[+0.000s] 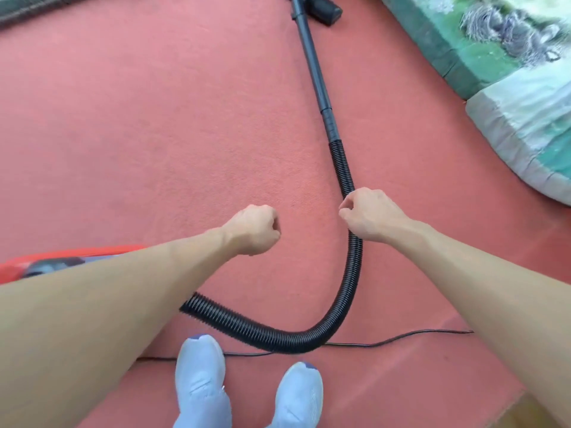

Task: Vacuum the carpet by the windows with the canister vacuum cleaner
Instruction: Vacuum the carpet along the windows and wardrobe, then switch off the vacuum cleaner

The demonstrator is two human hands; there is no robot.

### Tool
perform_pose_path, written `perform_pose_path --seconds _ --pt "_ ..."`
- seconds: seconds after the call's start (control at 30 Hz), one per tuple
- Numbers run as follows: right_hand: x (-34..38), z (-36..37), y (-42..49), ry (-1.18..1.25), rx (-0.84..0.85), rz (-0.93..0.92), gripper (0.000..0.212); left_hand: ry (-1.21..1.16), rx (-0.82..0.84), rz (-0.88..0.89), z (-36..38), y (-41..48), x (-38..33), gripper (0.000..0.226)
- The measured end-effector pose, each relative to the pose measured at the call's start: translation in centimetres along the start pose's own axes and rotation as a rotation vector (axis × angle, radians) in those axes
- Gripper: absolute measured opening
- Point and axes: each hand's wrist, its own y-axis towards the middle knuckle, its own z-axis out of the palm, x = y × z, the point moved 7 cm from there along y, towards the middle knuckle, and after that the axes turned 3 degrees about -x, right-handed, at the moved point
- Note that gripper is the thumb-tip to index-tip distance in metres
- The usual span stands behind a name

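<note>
**Hose and wand run straight ahead from the right hand; left hand off to the side**

The hose [352,288] is black and ribbed. It leaves the red canister [61,261] at lower left, loops in front of the shoes [200,381], then climbs up-frame and passes under the right hand [370,216]. Just beyond that hand it joins the rigid wand [312,63]. The wand's long axis points away from the person, leaning slightly left, and ends at the floor head [329,10] at the top edge. Hose, wand and head look to be lying on the red carpet [154,134].

The right hand is the nearer one and sits directly over the hose line. Its fingers [346,210] are curled inward, knuckles up. I cannot tell whether they wrap the hose or just hang above it, because the hose vanishes behind the hand. The left hand [253,230] is well left of the hose, over bare carpet, fingers balled together on nothing.

Judgement: the wand grip lies forward of the right hand along that same axis, so the pickup suits the right side by reaching ahead and down. Vacuuming strokes do not look started.

A thin power cord [401,339] crosses the carpet under the hose bend, near the feet, and is a trip risk. A green patterned mattress [494,41] lies at right, well apart from the wand.
</note>
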Motion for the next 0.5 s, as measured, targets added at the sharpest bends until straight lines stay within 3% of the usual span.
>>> perform_pose_path --seconds 0.27,0.4,0.5 --pt "14.7 -11.4 -11.0 -0.289 -0.036 -0.372 0.018 0.434 -0.025 0.027 -12.6 -19.7 3.4 0.019" --pt "20.7 -11.8 -16.1 -0.433 -0.023 -0.543 0.017 0.437 -0.003 -0.019 -13.4 -29.5 7.7 0.018" --pt "24.1 -10.1 -18.7 -0.49 -0.022 -0.611 0.022 0.381 -0.012 -0.151 -12.9 -35.9 14.1 0.017"
